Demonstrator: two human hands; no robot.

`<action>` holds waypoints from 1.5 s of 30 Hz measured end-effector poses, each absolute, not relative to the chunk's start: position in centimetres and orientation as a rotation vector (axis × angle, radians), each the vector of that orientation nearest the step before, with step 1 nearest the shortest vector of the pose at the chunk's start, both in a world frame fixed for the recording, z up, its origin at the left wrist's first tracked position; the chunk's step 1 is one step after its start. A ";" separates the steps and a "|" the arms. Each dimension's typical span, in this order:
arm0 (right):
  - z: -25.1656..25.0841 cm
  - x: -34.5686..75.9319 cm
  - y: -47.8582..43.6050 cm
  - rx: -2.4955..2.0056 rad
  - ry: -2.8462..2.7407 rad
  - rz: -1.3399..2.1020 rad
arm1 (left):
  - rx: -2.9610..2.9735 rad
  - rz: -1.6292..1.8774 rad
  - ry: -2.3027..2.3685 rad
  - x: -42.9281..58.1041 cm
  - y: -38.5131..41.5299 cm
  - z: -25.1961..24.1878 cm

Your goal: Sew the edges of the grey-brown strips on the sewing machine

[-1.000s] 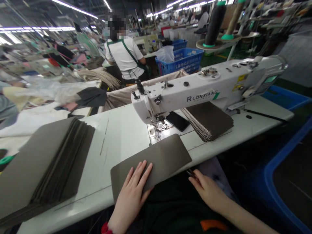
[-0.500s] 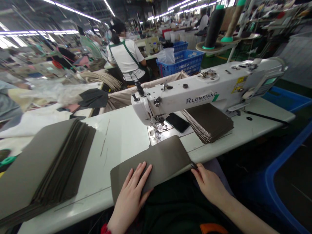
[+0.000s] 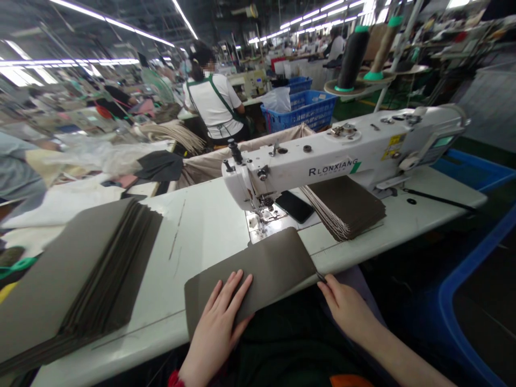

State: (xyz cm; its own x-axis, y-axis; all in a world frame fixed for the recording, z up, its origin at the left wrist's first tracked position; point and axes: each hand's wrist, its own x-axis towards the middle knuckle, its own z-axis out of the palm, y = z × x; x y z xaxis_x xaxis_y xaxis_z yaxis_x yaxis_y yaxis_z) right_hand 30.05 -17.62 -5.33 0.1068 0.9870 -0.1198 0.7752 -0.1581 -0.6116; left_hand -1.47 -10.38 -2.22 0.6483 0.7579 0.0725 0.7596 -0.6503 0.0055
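A dark grey-brown fabric panel (image 3: 262,269) lies at the table's front edge, just in front of the sewing machine's needle area (image 3: 264,215). My left hand (image 3: 220,320) rests flat on the panel's left part, fingers spread. At the panel's right corner, my right hand (image 3: 342,298) is closed round a small dark tool (image 3: 321,277) with a narrow tip; most of it is hidden in the fingers, so its kind is unclear. The tip meets the panel's right edge.
A tall stack of similar panels (image 3: 60,269) stands on the left. Under the arm of the white sewing machine (image 3: 334,161) lie a phone (image 3: 296,206) and a pile of brown pieces (image 3: 349,207). A blue bin (image 3: 451,301) is at the right; a person (image 3: 213,102) sits beyond.
The view has shifted slightly. Both hands and the panel keep nearly the same places; the dark tool's tip has turned a little at the panel's right edge.
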 end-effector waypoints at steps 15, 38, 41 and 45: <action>-0.4 31.3 -14.4 -1.533 -1.908 0.680 | -2.963 -0.026 -1.226 -2.2 -10.0 1.3; 6.2 32.2 -12.1 -1.464 -1.411 1.251 | -3.094 -0.617 -2.228 -6.4 -8.4 11.5; 6.5 32.3 -12.4 -1.457 -1.261 1.407 | -2.987 -0.792 -2.542 -6.8 -9.0 10.9; 6.8 32.3 -12.5 -1.474 -1.194 1.418 | -2.785 -1.208 -3.034 -6.6 -10.2 10.2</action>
